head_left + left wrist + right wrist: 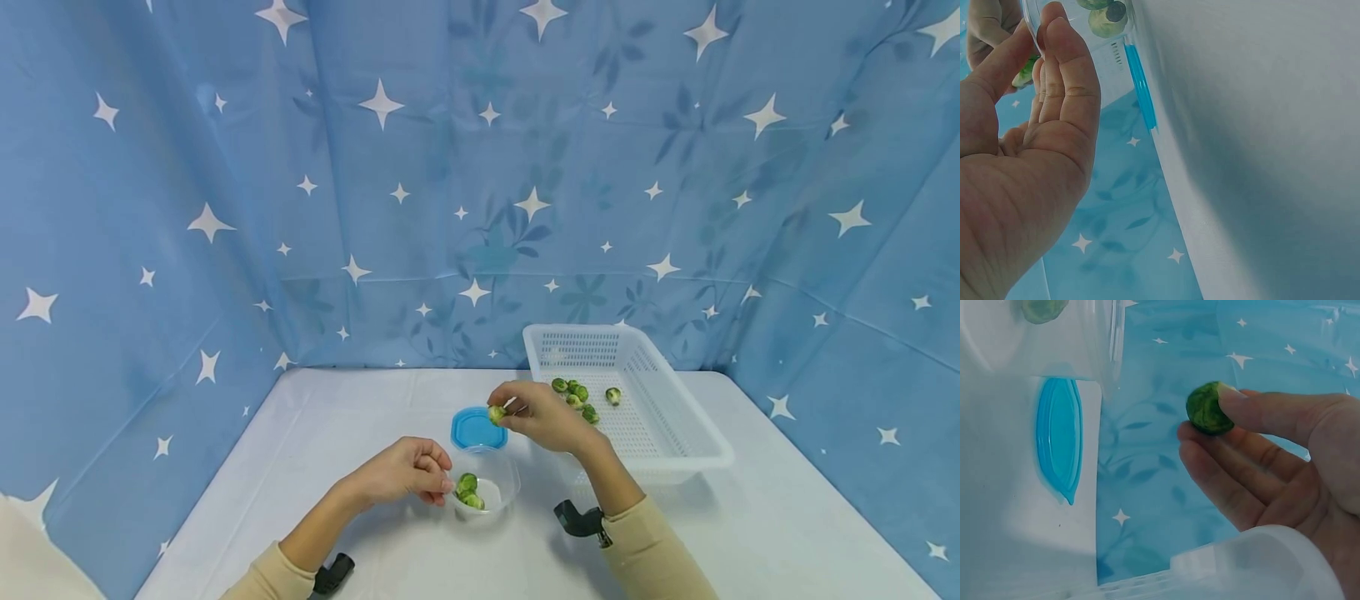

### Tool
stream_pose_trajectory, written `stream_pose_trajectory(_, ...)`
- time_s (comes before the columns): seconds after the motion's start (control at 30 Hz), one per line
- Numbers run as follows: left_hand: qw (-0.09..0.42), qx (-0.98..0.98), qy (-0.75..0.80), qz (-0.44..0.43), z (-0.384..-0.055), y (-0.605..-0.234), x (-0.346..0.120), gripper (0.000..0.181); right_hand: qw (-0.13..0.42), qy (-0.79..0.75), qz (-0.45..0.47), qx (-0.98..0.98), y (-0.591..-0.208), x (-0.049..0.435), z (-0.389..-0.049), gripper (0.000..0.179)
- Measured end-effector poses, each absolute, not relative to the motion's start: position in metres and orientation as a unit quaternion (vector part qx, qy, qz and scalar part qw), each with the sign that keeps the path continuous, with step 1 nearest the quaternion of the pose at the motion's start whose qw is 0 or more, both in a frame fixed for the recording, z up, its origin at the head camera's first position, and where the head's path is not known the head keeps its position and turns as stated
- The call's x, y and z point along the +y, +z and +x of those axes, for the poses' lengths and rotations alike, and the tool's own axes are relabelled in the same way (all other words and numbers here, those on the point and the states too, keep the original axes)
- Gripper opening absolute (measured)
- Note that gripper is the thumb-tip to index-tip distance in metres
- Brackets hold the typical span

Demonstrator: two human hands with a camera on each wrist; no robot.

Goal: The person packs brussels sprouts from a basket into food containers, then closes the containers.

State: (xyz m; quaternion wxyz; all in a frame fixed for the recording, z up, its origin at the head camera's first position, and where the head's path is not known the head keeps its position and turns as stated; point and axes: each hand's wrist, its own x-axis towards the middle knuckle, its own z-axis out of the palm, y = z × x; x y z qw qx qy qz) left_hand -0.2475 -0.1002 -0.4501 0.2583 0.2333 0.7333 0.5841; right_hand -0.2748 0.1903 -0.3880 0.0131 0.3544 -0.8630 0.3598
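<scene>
Between thumb and fingers, my right hand (pixel 542 414) pinches a Brussels sprout (pixel 1209 409), held in the air above the blue lid (pixel 478 428). My left hand (pixel 408 471) pinches the rim of a clear plastic container (pixel 504 492) at its left side; the left wrist view shows thumb and fingertips at the rim. A few Brussels sprouts (pixel 468 485) lie inside that container. Behind it on the table is the lid, lying flat. Several more sprouts (pixel 582 393) sit in a white plastic basket (pixel 693 417) to the right.
A white cloth covers the table (pixel 360 408). Blue curtains (pixel 450 167) with white stars hang behind and on both sides. Black wrist-worn devices (pixel 577 518) show by both sleeves. The basket's near wall stands close to my right forearm.
</scene>
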Motion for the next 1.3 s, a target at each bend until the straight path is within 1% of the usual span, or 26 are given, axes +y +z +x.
stream_pose_trajectory(0.17,0.26,0.732,0.583,0.239,-0.248,-0.451,-0.1,0.032,-0.022,0.344,0.363,-0.866,-0.387,0.188,-0.272,0.024)
stream_pose_trajectory(0.5,0.259,0.735,0.58,0.237,-0.249,-0.453,-0.101,0.034,-0.074,0.347,0.396,-0.847,-0.391,0.184,-0.271,0.025)
stream_pose_trajectory(0.83,0.26,0.734,0.581,0.237,-0.249,-0.453,-0.101,0.036,-0.086,0.31,0.416,-0.85,-0.393,0.176,-0.269,0.02)
stream_pose_trajectory(1.17,0.261,0.732,0.582,0.241,-0.248,-0.452,-0.102,0.038,-0.121,0.296,0.417,-0.851,-0.395,0.17,-0.264,0.021)
stream_pose_trajectory(1.3,0.26,0.732,0.583,0.239,-0.249,-0.453,-0.102,0.038,-0.124,0.282,0.419,-0.854,-0.395,0.167,-0.263,0.021)
